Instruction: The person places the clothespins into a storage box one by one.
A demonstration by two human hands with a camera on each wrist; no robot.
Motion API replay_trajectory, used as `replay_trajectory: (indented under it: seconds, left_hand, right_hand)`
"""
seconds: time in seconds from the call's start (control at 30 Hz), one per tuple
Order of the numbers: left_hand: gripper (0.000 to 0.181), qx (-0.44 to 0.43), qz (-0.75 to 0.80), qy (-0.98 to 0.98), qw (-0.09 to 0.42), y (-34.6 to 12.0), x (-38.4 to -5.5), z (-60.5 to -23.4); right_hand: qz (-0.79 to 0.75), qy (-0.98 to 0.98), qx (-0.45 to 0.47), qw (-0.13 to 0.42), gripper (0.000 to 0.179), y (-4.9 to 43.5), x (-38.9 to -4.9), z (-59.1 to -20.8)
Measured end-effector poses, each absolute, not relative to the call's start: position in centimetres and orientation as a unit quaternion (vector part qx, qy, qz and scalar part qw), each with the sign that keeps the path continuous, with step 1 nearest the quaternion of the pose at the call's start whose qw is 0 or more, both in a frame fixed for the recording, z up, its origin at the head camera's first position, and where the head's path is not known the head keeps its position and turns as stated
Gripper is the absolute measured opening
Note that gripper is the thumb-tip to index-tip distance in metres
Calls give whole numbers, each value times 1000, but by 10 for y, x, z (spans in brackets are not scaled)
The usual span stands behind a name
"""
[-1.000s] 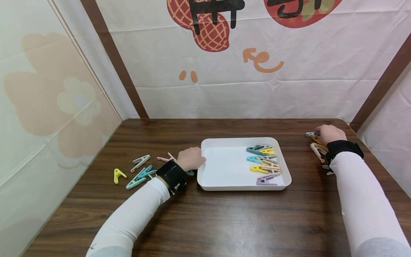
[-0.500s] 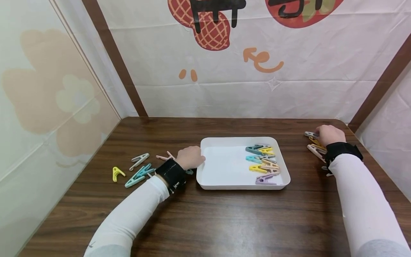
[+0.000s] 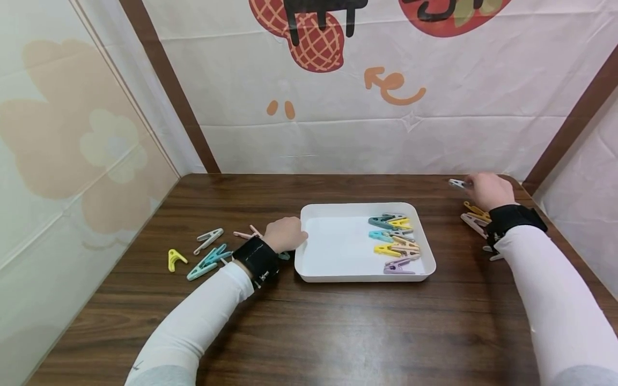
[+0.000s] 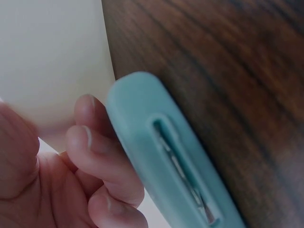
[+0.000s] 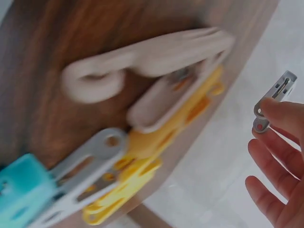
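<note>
In the head view my left hand (image 3: 284,234) is at the left rim of a white tray (image 3: 362,279). The left wrist view shows its fingers (image 4: 97,147) curled against the tray's wall, beside a teal clothespin (image 4: 142,114) on the table. My right hand (image 3: 491,191) is over the far right corner, pinching a grey clothespin (image 5: 278,95) between thumb and forefinger; its other fingers are loosely bent. Below that hand lie a beige clothespin (image 5: 175,52), a yellow clothespin (image 5: 123,192) and others, partly hidden by the wrist in the head view.
Several clothespins, among them a purple clothespin (image 3: 398,267), line the tray's right side. Left of the tray lie a yellow clothespin piece (image 3: 176,259), a blue clothespin (image 3: 208,264), a grey clothespin (image 3: 209,239) and a pink clothespin (image 3: 243,235). Fabric walls enclose the brown table (image 3: 347,332).
My right hand has risen and moved toward the table's far edge, carrying the grey clothespin away from the others on the right. The left hand has stayed at the tray.
</note>
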State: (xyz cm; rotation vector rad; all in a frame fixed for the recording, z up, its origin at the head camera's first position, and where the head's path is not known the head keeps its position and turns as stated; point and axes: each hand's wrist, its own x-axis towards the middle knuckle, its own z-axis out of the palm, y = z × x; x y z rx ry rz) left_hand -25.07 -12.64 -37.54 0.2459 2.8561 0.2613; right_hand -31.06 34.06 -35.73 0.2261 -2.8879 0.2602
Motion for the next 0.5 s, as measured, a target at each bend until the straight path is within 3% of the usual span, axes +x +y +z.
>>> replay_trajectory:
  seconds: [0.5]
  left_hand:
    - [24, 82, 89, 985, 126, -127, -251, -377]
  right_hand:
    - [97, -971, 173, 134, 26, 280, -287, -323]
